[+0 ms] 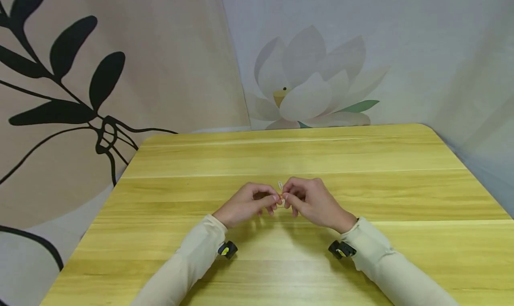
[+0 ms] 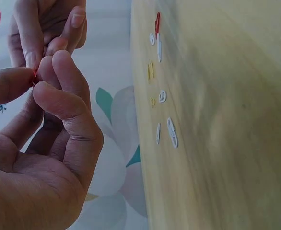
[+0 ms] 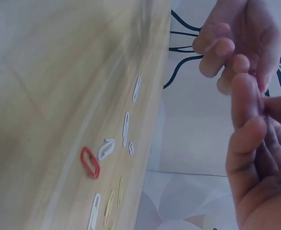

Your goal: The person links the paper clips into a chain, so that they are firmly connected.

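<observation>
Cream sleeves (image 1: 185,265) reach over the table (image 1: 257,156) in the head view, where left hand (image 1: 248,201) and right hand (image 1: 314,202) meet at a small red piece (image 1: 280,198), equally near both. At the left wrist, each hand pinches it narrowly from its own side, above the table; its long axis cannot be made out. At the right wrist, fingertips nearly hide it; loose paper clips (image 3: 109,208), red, white and yellow, lie well apart below.

The head camera looks down across the table (image 1: 281,270) toward its far edge. Much closer, tilted sideways, both wrist cameras (image 1: 227,250) catch the same paperclips (image 2: 172,132).
</observation>
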`<state>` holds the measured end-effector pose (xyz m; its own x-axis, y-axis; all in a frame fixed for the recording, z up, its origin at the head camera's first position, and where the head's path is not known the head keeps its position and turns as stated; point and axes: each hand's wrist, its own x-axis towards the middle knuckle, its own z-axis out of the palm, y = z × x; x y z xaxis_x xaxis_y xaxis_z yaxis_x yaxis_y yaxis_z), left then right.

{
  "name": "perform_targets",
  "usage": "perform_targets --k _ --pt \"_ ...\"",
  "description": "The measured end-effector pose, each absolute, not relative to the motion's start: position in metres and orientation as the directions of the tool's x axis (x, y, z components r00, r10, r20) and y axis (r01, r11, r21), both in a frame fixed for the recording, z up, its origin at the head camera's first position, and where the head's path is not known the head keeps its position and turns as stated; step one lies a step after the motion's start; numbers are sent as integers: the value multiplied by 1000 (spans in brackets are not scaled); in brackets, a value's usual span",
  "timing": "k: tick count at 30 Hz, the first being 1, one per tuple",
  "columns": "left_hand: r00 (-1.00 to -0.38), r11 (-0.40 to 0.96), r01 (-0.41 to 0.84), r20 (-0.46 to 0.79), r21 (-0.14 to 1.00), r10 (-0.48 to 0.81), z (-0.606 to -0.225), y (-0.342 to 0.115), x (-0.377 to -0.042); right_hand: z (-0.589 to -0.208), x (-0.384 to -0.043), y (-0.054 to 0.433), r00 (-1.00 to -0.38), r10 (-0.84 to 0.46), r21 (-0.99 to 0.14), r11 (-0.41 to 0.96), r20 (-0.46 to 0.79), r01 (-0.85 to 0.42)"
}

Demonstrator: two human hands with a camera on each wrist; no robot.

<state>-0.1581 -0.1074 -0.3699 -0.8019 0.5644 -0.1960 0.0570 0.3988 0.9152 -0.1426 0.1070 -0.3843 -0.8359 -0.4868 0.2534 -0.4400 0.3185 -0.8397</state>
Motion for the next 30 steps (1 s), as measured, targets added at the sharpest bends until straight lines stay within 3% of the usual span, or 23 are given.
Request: perform_targets --k 17,30 --pt "-853 464 76 -183 883 488 -369 -114 -159 -380 -147 123 -842 -498 -793 417 210 -444" --pt "-857 466 51 -201 883 475 -370 -117 -159 -392 -152 143 -804 -589 -548 647 84 -531"
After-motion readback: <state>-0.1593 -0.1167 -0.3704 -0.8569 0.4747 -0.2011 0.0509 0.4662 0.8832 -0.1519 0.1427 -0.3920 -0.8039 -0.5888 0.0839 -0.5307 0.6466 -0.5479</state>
